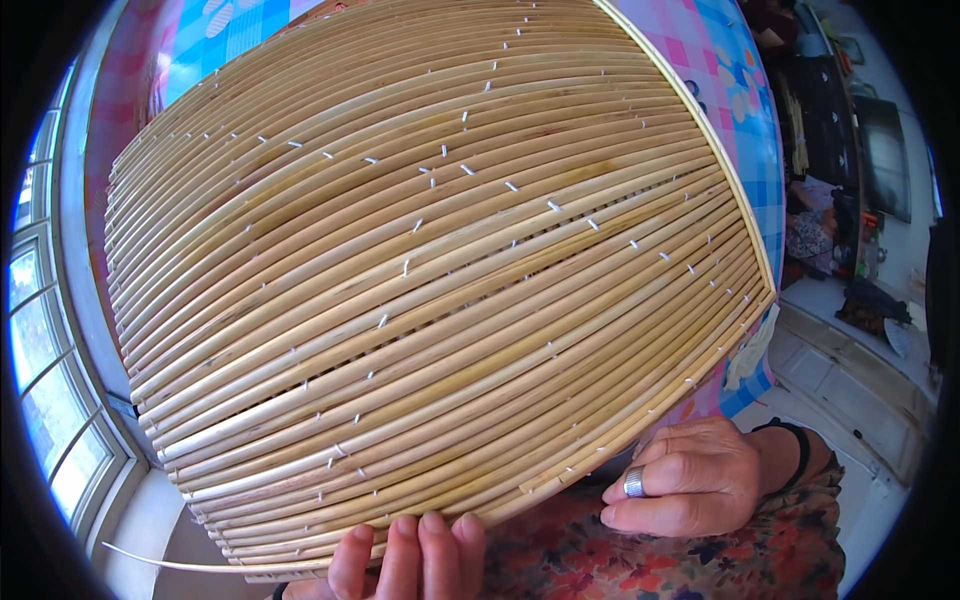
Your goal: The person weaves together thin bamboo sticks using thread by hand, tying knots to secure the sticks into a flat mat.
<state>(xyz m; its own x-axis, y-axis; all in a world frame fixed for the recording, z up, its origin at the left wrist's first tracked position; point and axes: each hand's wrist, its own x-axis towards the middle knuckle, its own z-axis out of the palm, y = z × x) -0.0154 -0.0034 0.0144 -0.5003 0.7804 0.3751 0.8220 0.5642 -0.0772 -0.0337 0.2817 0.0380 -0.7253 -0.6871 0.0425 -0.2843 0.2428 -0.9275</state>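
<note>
A large mat of pale yellow plant stalks, laid side by side and stitched with short white threads, fills most of the view. A thin border strip runs along its right and near edges. The fingers of my left hand are hooked over the mat's near edge, with the thumb hidden beneath. Beside the lower right edge is my right hand, its fingers curled and pressed together, a ring on one of them. Whatever it may pinch does not show. From the near left corner, a thin pale strip sticks out.
Under the mat lies a checked, flowered tablecloth in blue and pink. Barred windows line the left side. Toward the right are a pale panelled surface, a dark screen and assorted household items. My flowered clothing is close below the mat.
</note>
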